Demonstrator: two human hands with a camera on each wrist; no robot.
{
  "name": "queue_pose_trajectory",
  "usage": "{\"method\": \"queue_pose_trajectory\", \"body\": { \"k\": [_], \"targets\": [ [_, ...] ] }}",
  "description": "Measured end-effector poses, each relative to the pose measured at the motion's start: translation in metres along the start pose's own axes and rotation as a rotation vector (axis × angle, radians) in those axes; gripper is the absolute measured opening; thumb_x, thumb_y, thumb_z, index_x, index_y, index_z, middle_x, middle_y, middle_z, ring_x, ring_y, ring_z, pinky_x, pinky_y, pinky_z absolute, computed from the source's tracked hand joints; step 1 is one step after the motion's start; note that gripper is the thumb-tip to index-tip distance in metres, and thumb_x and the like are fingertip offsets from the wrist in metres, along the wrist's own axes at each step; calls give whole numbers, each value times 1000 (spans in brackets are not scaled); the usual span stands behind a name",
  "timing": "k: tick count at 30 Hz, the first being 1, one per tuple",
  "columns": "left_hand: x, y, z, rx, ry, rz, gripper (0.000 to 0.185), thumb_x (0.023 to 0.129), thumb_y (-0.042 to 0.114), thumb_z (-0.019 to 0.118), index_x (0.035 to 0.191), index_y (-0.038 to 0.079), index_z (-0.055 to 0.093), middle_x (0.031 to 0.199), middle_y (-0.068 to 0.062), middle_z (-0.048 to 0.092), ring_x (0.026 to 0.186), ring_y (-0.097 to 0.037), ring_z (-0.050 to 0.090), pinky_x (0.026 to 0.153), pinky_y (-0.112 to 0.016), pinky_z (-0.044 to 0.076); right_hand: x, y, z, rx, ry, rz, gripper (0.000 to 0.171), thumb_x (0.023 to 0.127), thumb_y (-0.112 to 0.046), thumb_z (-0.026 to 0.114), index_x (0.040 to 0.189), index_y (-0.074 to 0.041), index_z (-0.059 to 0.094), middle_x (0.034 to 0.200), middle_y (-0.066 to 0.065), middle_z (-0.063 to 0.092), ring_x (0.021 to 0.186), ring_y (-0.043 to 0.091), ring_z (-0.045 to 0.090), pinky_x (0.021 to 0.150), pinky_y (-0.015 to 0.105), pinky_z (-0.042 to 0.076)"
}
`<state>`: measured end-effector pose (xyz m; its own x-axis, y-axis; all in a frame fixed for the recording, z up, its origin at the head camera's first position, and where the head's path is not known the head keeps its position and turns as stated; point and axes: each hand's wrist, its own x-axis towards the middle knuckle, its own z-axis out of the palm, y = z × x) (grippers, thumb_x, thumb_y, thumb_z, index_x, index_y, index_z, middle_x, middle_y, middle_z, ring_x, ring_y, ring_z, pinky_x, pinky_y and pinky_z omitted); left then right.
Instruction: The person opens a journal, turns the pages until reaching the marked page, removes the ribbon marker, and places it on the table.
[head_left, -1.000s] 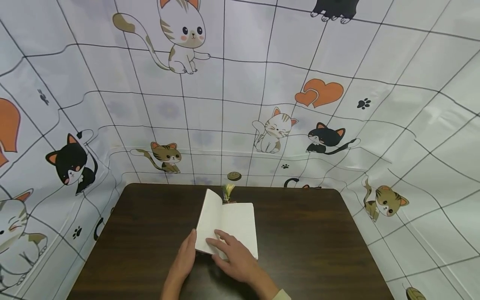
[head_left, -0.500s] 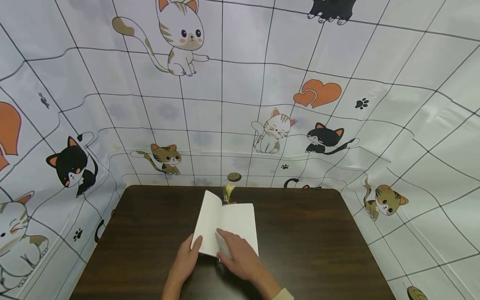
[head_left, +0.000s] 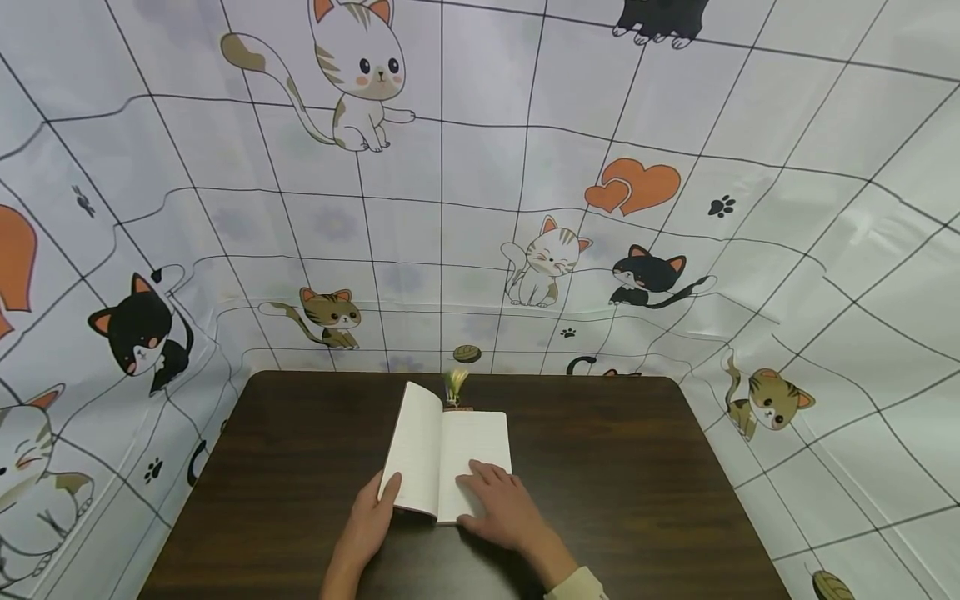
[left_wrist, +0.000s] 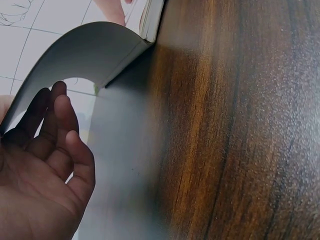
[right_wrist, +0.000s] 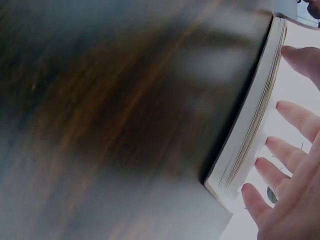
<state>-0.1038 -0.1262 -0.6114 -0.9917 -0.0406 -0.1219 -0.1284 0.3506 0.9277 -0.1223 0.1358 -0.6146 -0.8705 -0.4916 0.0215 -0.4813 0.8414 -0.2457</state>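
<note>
An open notebook (head_left: 476,437) with blank white pages lies on the table, its left side raised and curving upward. My left hand (head_left: 367,521) grips that raised side at its lower left corner, thumb over the page and fingers behind the cover. From below, the left wrist view shows the dark cover (left_wrist: 92,45) bowed above those fingers. Spread across the lower part of the right-hand page is my right hand (head_left: 504,507). In the right wrist view its fingertips (right_wrist: 277,142) touch the page near the stacked page edges (right_wrist: 252,117).
Just beyond the notebook's top edge stands a small tuft of pale yellow-green strands (head_left: 455,383). The dark wooden table (head_left: 615,467) ends at a white sheet (head_left: 480,167) printed with cats and grid lines, which hangs behind and at both sides.
My right hand moves from the middle fold to the right-hand page, where a lifted leaf now lies flat. My left thumb has come over onto the left page.
</note>
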Motion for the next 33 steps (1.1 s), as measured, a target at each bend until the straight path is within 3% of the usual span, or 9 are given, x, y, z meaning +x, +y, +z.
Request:
{"method": "queue_pose_trajectory", "body": {
  "k": [7, 15, 23, 29, 33],
  "targets": [
    [0, 0, 1, -32, -19, -16, 58, 117, 40, 47, 156, -2, 51, 151, -25, 61, 148, -45, 52, 122, -64, 37, 0, 2, -6, 30, -46, 5, 67, 92, -53, 81, 151, -28, 61, 163, 4, 53, 146, 27, 53, 107, 56, 50],
    [1, -1, 0, -14, -12, -16, 56, 117, 40, 46, 153, -2, 53, 148, -25, 63, 145, -45, 54, 120, -65, 40, -2, 5, -9, 11, -45, -42, 61, 95, -50, 79, 150, -29, 64, 162, 6, 55, 144, 29, 56, 106, 57, 52],
    [2, 0, -1, 6, -14, -61, 57, 116, 45, 47, 151, 0, 51, 148, -25, 61, 142, -44, 55, 116, -64, 42, -6, 5, -11, -20, -80, -79, 50, 102, -49, 72, 147, -30, 65, 161, 3, 57, 144, 25, 57, 106, 54, 54],
    [2, -3, -1, 13, 7, -51, 46, 116, 40, 48, 144, 4, 55, 135, -17, 68, 131, -34, 61, 110, -56, 46, -13, -3, -9, -218, 82, -219, 15, 101, -35, 75, 114, -27, 76, 129, -4, 75, 115, 15, 74, 92, 38, 59],
    [1, -3, -1, 14, -4, -46, 48, 117, 39, 47, 145, 2, 56, 138, -19, 68, 135, -37, 60, 113, -58, 45, -19, -3, -4, -264, 185, -264, 17, 98, -26, 75, 116, -26, 75, 135, 0, 74, 118, 19, 73, 96, 39, 58]
  ]
}}
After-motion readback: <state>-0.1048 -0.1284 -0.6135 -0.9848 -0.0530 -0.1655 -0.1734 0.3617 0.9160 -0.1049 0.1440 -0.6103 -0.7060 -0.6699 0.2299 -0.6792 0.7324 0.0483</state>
